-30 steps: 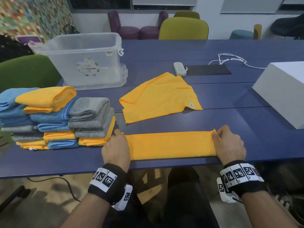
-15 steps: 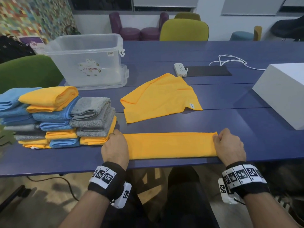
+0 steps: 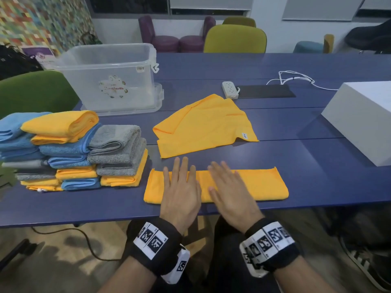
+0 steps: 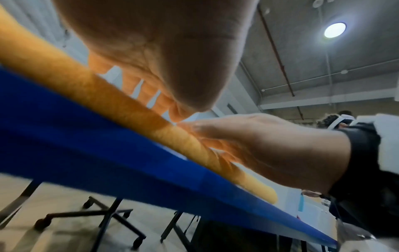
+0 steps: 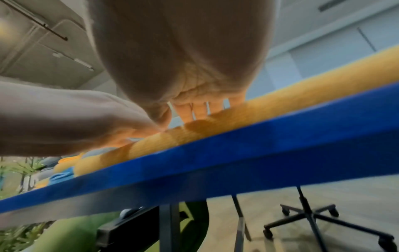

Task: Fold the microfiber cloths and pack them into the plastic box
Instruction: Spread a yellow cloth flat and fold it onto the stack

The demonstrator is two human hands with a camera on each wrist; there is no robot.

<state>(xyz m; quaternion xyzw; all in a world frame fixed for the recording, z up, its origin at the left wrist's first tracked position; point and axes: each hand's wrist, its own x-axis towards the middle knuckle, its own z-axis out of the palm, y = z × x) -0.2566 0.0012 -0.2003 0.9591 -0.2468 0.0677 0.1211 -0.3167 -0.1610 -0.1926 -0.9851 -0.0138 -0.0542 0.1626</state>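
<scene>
A yellow cloth folded into a long strip (image 3: 262, 185) lies along the near edge of the blue table (image 3: 275, 149). My left hand (image 3: 179, 185) and right hand (image 3: 228, 187) lie flat on its middle, side by side, fingers straight. From the wrist views the strip (image 4: 103, 95) (image 5: 270, 109) shows edge-on under both palms. An unfolded yellow cloth (image 3: 203, 125) lies behind the strip. A pile of folded yellow, blue and grey cloths (image 3: 80, 151) stands at the left. The clear plastic box (image 3: 110, 77) stands behind the pile with nothing visible inside.
A white box (image 3: 364, 117) stands at the right side of the table. A white power strip (image 3: 230, 89) and a dark mat (image 3: 266, 94) lie at the back, with a white cable (image 3: 296, 78). Chairs surround the table.
Both hands have let go of the strip's two ends and moved inward to its middle, where they now lie flat with fingers straight. The strip stays in place.
</scene>
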